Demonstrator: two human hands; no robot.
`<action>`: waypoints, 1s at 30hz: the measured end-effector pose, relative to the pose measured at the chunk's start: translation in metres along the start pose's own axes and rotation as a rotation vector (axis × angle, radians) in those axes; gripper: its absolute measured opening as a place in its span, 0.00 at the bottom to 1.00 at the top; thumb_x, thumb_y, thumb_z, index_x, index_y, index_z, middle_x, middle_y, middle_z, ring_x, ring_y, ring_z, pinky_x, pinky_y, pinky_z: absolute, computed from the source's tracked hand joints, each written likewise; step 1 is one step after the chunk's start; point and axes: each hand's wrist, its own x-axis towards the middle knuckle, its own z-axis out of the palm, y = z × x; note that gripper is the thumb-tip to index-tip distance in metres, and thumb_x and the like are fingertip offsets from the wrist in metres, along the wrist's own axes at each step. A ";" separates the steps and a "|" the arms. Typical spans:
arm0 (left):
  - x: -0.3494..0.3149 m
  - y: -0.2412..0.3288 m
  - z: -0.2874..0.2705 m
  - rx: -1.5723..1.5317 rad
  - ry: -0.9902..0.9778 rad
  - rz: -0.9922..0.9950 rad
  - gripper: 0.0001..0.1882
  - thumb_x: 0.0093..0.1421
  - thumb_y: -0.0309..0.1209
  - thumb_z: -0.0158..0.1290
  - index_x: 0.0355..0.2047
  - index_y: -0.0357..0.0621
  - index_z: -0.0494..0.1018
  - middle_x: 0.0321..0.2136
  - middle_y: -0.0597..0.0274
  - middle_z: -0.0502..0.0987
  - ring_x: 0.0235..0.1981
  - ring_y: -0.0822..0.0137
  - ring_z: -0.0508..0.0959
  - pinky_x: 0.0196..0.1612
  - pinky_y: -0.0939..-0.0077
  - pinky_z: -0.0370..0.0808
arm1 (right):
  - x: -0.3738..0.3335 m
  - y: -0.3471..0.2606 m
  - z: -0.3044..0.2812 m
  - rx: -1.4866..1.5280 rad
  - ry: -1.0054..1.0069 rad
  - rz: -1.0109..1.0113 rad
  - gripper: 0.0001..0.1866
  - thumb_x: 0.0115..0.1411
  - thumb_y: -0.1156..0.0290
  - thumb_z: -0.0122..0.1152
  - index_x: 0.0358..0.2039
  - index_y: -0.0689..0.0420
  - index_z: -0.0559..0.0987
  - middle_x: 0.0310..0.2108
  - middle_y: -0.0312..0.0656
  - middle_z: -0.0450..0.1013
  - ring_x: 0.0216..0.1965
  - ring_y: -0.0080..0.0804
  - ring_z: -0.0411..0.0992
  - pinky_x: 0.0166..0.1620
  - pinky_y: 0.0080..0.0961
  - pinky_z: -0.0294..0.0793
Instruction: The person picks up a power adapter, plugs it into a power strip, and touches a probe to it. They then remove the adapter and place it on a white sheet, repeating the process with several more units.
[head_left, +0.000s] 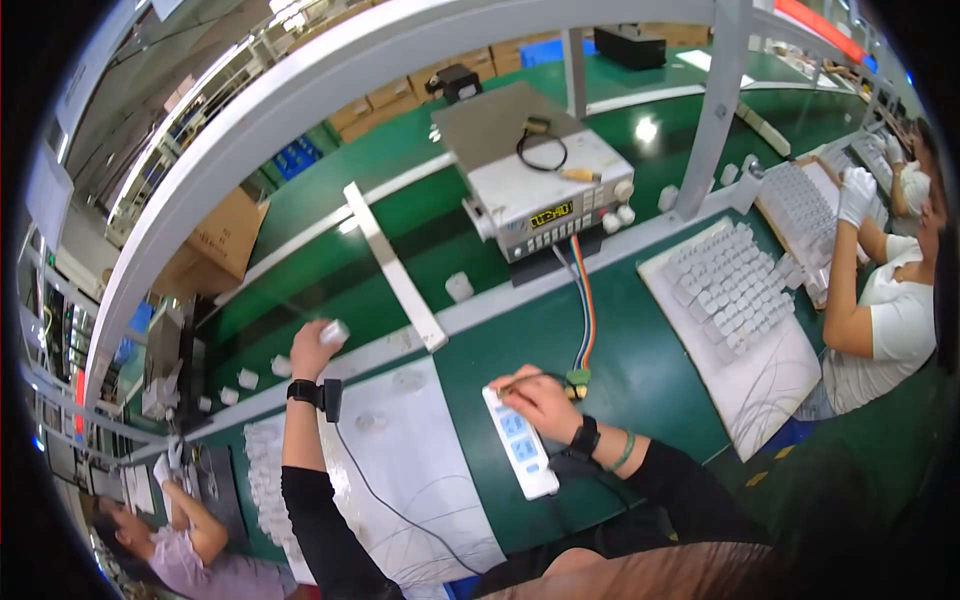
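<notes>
My left hand (312,350) is raised at the far edge of the bench, its fingers closed around a small white block (334,333), which looks like a power adapter. At the far end of a white power strip (525,455) with blue sockets is my right hand (548,405). Its fingers pinch a thin cable end, partly hidden by the hand. A green connector (578,378) lies just beyond that hand. From it, coloured wires (588,320) run up to a grey bench instrument (550,190) with a lit display. A thin black cable hangs from my left wristband (330,398).
A white sheet (420,480) covers the bench at left, beside clustered white blocks (265,480). More blocks fill a board (730,290) at right. A white bar (395,265) crosses the green conveyor, where single blocks sit. Co-workers are on both sides; a metal post (712,110) rises behind the bench.
</notes>
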 end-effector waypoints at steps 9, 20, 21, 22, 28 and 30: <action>-0.198 0.199 0.051 -1.234 -0.246 0.117 0.26 0.51 0.23 0.62 0.48 0.43 0.63 0.44 0.55 0.76 0.44 0.67 0.76 0.47 0.73 0.74 | 0.008 0.004 0.002 0.064 -0.006 0.018 0.08 0.57 0.76 0.57 0.36 0.64 0.79 0.38 0.41 0.76 0.30 0.28 0.70 0.34 0.22 0.71; -0.216 0.234 0.064 -0.521 -0.146 0.440 0.25 0.50 0.28 0.64 0.47 0.40 0.67 0.46 0.60 0.76 0.50 0.67 0.73 0.56 0.72 0.65 | 0.002 0.009 0.000 0.082 0.004 0.059 0.10 0.57 0.73 0.58 0.37 0.65 0.77 0.40 0.41 0.77 0.32 0.33 0.71 0.36 0.25 0.72; -0.216 0.234 0.069 -0.545 -0.145 0.427 0.25 0.50 0.28 0.64 0.47 0.40 0.68 0.46 0.61 0.76 0.51 0.67 0.72 0.57 0.73 0.65 | 0.002 0.009 0.002 0.083 0.022 0.047 0.10 0.58 0.72 0.58 0.37 0.65 0.77 0.39 0.41 0.77 0.33 0.34 0.71 0.37 0.26 0.72; -0.215 0.231 0.072 -0.545 -0.138 0.438 0.25 0.50 0.28 0.64 0.47 0.40 0.68 0.46 0.61 0.76 0.51 0.67 0.72 0.57 0.73 0.65 | 0.000 0.010 0.005 0.086 0.037 0.037 0.10 0.58 0.72 0.58 0.37 0.65 0.77 0.39 0.42 0.77 0.33 0.34 0.71 0.37 0.27 0.72; -0.166 0.170 0.071 -1.194 -0.475 0.295 0.26 0.52 0.29 0.63 0.51 0.41 0.69 0.49 0.59 0.74 0.53 0.67 0.71 0.57 0.71 0.66 | 0.005 0.002 -0.007 -0.093 -0.032 -0.030 0.09 0.58 0.72 0.57 0.36 0.64 0.78 0.37 0.43 0.77 0.34 0.37 0.72 0.39 0.29 0.72; -0.156 0.184 0.076 -1.139 -0.380 0.279 0.25 0.52 0.29 0.62 0.51 0.41 0.69 0.48 0.59 0.74 0.52 0.66 0.72 0.56 0.71 0.67 | 0.010 -0.009 -0.008 -0.134 -0.056 -0.081 0.09 0.59 0.72 0.56 0.36 0.64 0.78 0.36 0.44 0.77 0.34 0.37 0.72 0.40 0.29 0.72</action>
